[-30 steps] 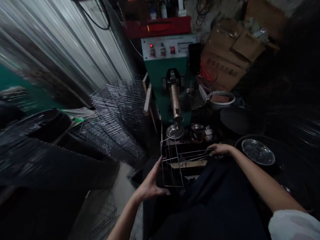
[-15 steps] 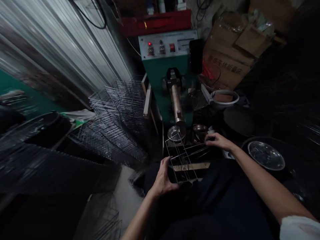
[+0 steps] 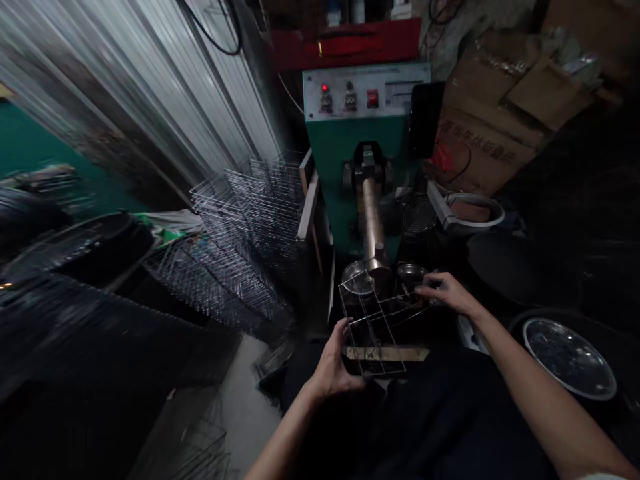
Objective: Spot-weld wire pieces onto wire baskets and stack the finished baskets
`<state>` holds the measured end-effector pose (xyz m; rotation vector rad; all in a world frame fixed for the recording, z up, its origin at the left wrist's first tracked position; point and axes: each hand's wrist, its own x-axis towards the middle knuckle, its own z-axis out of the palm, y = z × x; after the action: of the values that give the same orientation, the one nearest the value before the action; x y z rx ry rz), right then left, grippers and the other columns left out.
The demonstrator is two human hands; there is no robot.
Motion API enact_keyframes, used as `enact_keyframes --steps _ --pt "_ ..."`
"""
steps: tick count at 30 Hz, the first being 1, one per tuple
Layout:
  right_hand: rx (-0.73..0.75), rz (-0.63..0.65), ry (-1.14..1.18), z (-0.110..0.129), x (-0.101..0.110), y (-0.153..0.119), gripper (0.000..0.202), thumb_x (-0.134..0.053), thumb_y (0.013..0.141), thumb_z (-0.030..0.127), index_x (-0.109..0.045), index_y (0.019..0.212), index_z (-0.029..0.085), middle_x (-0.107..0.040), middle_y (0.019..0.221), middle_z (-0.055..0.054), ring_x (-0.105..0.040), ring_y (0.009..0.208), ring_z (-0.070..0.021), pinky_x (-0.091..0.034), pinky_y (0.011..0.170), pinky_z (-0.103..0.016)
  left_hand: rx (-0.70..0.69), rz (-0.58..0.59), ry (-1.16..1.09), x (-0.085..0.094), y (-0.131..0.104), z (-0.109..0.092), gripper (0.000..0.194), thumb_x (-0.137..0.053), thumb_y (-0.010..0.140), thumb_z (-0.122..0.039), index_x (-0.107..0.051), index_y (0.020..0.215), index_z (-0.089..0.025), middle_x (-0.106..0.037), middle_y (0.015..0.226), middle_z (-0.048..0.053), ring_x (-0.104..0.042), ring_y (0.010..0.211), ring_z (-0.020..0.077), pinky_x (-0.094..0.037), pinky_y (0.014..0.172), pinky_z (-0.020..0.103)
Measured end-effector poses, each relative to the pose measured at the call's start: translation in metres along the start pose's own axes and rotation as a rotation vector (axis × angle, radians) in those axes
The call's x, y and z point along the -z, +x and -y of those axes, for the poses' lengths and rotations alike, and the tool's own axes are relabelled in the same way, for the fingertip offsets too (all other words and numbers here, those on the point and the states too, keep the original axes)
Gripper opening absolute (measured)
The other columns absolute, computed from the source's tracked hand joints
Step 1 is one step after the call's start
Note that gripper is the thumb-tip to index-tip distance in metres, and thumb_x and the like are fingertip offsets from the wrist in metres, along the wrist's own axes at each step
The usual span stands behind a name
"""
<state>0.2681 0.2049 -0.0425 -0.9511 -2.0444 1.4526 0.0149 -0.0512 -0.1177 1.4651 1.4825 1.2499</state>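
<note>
A thin wire frame (image 3: pixel 373 327) lies tilted below the copper-coloured rod (image 3: pixel 373 223) of a green machine (image 3: pixel 325 147). My left hand (image 3: pixel 336 363) holds the frame's left side, fingers at its upper edge and thumb near its lower corner. To the right, my right hand (image 3: pixel 443 291) is closed in a pinch on thin wires that reach across the frame. Just behind the frame sit a round metal dish (image 3: pixel 357 277) and a second small bowl (image 3: pixel 411 272).
Tall stacks of wire racks (image 3: pixel 240 227) stand at the left. A wooden strip (image 3: pixel 415 354) lies under the frame. On the right are a round clear-rimmed tray (image 3: pixel 570 357), a white basin (image 3: pixel 480 223) and a cardboard box (image 3: pixel 480 147).
The view has shifted, so the machine and racks appear further right. Both hands keep their hold, and my right hand sits slightly lower with its wires near the rod's end.
</note>
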Motion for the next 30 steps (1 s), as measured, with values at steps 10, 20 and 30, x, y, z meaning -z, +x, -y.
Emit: enact_keyframes --steps 10,20,30 --pt "-0.010 0.035 0.019 -0.005 0.001 0.019 0.050 -0.082 0.075 0.063 -0.063 0.065 0.018 -0.056 0.063 0.000 -0.051 0.060 -0.0156 -0.038 0.057 -0.028 -0.072 -0.013 -0.041 0.005 0.012 0.025 0.129 -0.093 0.051 -0.015 -0.019 0.156 -0.031 -0.038 0.159 0.018 -0.041 0.148 0.0464 -0.030 0.124 0.070" --pt "0.014 0.004 -0.008 -0.008 0.003 0.024 0.047 -0.083 0.077 0.060 -0.066 0.067 0.017 -0.057 0.066 0.001 -0.051 0.063 -0.0150 -0.039 0.062 -0.028 -0.120 -0.018 -0.041 0.003 0.024 0.026 0.121 -0.090 0.055 -0.021 -0.022 0.155 -0.029 -0.041 0.157 0.017 -0.046 0.145 0.0439 -0.033 0.123 0.067" --pt "0.288 -0.207 -0.238 -0.018 0.004 0.002 0.034 -0.075 0.087 0.057 -0.069 0.089 0.023 -0.063 0.099 -0.005 -0.059 0.096 -0.0251 -0.046 0.084 -0.036 -0.032 0.047 0.167 0.011 0.028 0.001 0.128 -0.093 0.054 -0.030 -0.016 0.156 -0.025 -0.036 0.156 0.018 -0.043 0.144 0.0419 -0.039 0.121 0.060"
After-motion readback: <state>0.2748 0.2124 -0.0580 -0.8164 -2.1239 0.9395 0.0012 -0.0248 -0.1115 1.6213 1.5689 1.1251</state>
